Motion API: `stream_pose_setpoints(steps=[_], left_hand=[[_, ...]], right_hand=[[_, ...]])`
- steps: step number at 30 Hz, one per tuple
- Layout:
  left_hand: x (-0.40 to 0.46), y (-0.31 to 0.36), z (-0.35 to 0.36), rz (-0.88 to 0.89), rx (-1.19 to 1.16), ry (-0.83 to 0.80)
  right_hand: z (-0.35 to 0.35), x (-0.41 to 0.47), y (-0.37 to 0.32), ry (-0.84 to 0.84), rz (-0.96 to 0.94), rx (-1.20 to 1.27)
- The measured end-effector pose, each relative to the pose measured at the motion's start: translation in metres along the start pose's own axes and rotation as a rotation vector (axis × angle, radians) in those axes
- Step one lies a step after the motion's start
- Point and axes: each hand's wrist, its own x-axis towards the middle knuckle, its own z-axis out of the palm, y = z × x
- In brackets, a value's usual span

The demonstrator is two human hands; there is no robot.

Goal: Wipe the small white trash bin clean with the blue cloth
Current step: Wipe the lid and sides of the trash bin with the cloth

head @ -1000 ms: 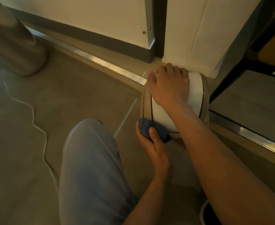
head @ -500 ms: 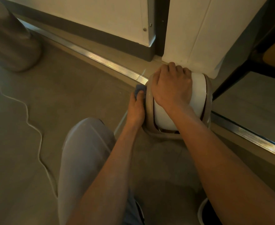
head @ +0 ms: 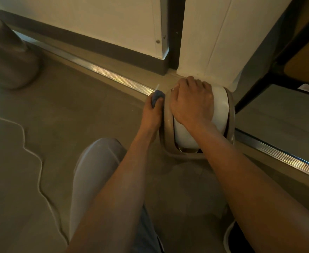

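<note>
The small white trash bin (head: 221,106) with its beige rim stands on the floor against a white door corner. My right hand (head: 192,101) lies on top of the bin's lid, fingers curled over its far edge. My left hand (head: 152,112) presses the bunched blue cloth (head: 157,98) against the bin's left side, near the far end of the beige rim. Only a small part of the cloth shows beyond my fingers.
A metal floor strip (head: 113,77) runs diagonally behind the bin. A white cable (head: 31,154) snakes over the floor at left. A large rounded grey object (head: 7,57) stands far left. My knee (head: 97,167) is just below the hands. Dark furniture (head: 281,73) rises at right.
My left hand has carried the cloth from the bin's near lower side up along its left side to the far end. The right hand's fingers have curled tighter on the lid.
</note>
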Motion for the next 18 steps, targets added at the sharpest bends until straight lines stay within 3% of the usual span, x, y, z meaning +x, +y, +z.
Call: stream_pose_setpoints(steps=[8,12,15,18], left_hand=[[-0.115,-0.046,0.007,-0.044,-0.105,0.191],[-0.051,-0.027,0.006,0.006,-0.1,0.158],[0.002,0.002,0.005,-0.031,-0.072,0.078],[0.008,0.0,0.01,-0.093,-0.116,0.095]], right_hand=[[0.001,-0.004,0.0,0.083,0.005,0.08],[-0.003,-0.006,0.001,0.078,-0.01,0.113],[-0.005,-0.004,0.002,0.05,-0.017,0.144],[-0.005,-0.001,0.006,0.053,0.02,0.225]])
